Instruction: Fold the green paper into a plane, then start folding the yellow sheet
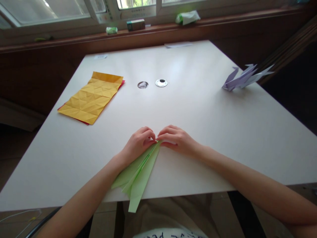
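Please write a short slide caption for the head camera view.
Both hands, left hand and right hand, pinch the tip of a folded green paper on a white table.

Matt green paper (138, 175) on smooth white table (198, 132)

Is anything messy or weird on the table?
A little. The green paper, pinched at its tip by both hands, sticks out over the table edge. The yellow sheet lies crooked and creased, with red paper peeking out underneath.
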`<state>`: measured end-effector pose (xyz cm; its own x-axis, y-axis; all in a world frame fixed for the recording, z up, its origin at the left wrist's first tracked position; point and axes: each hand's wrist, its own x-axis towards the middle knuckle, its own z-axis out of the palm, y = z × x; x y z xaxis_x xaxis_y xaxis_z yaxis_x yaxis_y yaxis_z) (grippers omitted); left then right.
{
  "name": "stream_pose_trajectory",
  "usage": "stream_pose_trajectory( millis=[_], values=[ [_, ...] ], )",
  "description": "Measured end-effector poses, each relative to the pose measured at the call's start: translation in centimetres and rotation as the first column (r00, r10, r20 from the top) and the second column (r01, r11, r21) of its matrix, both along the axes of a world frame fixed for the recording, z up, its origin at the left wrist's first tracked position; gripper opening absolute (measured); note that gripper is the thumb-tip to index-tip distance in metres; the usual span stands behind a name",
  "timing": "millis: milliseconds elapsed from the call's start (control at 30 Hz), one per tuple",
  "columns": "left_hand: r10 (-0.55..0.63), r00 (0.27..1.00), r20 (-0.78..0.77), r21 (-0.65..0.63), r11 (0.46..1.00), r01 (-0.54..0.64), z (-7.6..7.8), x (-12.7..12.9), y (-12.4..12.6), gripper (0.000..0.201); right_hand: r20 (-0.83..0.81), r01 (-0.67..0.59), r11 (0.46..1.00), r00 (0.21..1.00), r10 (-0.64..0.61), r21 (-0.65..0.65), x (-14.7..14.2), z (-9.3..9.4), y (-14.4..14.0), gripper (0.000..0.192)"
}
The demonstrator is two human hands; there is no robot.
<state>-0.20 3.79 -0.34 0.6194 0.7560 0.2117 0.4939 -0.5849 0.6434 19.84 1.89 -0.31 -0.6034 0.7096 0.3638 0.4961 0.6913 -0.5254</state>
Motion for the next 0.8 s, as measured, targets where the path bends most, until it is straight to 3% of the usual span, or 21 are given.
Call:
stream_pose_trajectory(
  millis=[167, 233, 300, 400, 500, 633, 733, 800],
  values=[
    [-0.014, 1.000, 0.016, -0.186, 0.982, 0.017, 1.6, -0.9, 0.3, 0.012, 0.055, 0.018, 1.000, 0.998, -0.018, 0.001, 0.3, 0.2, 0.5, 0.015],
    [-0.041, 0.999, 0.019, -0.346, 0.937, 0.045, 2.4, -1.6, 0.5, 0.021, 0.105, 0.079, 0.997, 0.991, -0.079, 0.004, 0.8, 0.4, 0.8, 0.017],
    [-0.051, 0.999, -0.018, -0.409, 0.912, 0.039, 3.0, -2.2, 0.8, 0.025, 0.137, 0.189, 0.982, 0.972, -0.189, 0.016, 1.5, 0.5, 1.1, 0.017],
    [0.032, 0.997, -0.076, -0.323, 0.945, -0.055, 3.0, -2.9, 1.1, 0.021, 0.153, 0.289, 0.957, 0.945, -0.288, 0.018, 2.2, 0.6, 1.4, 0.016],
    [0.099, 0.988, -0.120, -0.239, 0.963, -0.125, 2.5, -3.1, 1.1, 0.017, 0.142, 0.258, 0.966, 0.958, -0.251, -0.030, 2.3, 0.5, 1.4, 0.013],
    [0.069, 0.983, -0.173, -0.173, 0.980, -0.099, 2.1, -2.9, 1.0, 0.014, 0.075, 0.187, 0.978, 0.981, -0.181, -0.090, 1.7, 0.2, 1.1, 0.009],
    [0.085, 0.967, -0.241, 0.018, 0.996, -0.083, 1.9, -2.6, 0.9, 0.014, 0.046, 0.194, 0.974, 0.981, -0.189, -0.121, 1.4, -0.1, 0.9, 0.013],
    [0.116, 0.953, -0.279, 0.191, 0.980, -0.063, 1.6, -2.4, 1.0, 0.013, 0.031, 0.233, 0.961, 0.972, -0.231, -0.149, 1.4, -0.1, 1.0, 0.014]
  ],
)
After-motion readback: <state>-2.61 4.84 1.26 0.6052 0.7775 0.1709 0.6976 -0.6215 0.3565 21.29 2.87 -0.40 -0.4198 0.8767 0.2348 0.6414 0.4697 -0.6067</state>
